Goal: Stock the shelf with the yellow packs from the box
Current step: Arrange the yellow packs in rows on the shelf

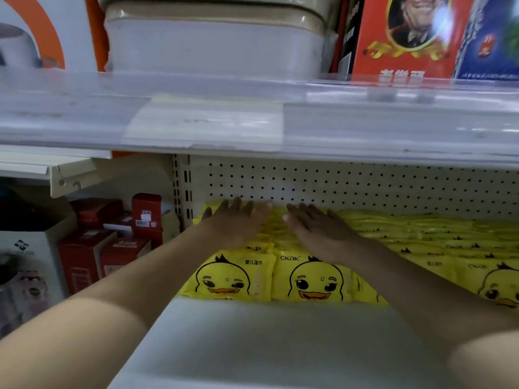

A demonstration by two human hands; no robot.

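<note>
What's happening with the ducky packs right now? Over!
Left hand open, flat on yellow packs. Right hand same, beside it. Packs lie overlapped along shelf, back to pegboard. Nothing blocking hands.

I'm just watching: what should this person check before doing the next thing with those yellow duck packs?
1. Hands free: left hand and right hand lie flat on the yellow packs, gripping nothing: ok.
2. Front packs face up, ducks showing: ok.
3. Rows pushed back to the back wall: the rear packs seem to reach it: ok.
4. Room for more: a bare strip of shelf lies in front of the packs: ok.
5. Box with more packs within reach: out of view: cannot tell.
</note>
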